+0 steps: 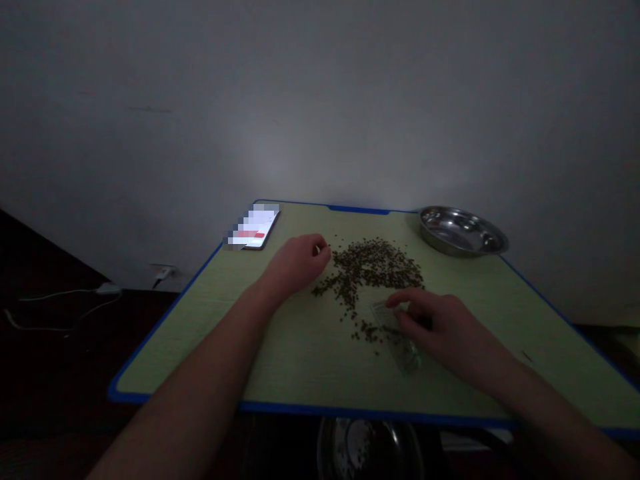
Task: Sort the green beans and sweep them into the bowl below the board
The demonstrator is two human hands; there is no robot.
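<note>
A spread of small dark brown, seed-like grains (377, 260) lies on the table, with a looser trail towards the near side. My left hand (303, 260) is at the left edge of the grains, its fingers curled into a pinch; whatever is between the fingertips is too small to make out. On the near right side of the spread, my right hand (435, 317) has thumb and forefinger bent over a thin clear plastic piece (404, 353) and appears to grip its upper part. Some grains lie beside and behind this plastic; its exact shape is blurred.
A shiny steel bowl (463, 233) stands at the back right of the pale table (295, 360) with blue edging. A lit phone or tablet (257, 230) lies at the back left. Below the front edge is another metal bowl (370, 450) with dark bits inside. A wall rises behind.
</note>
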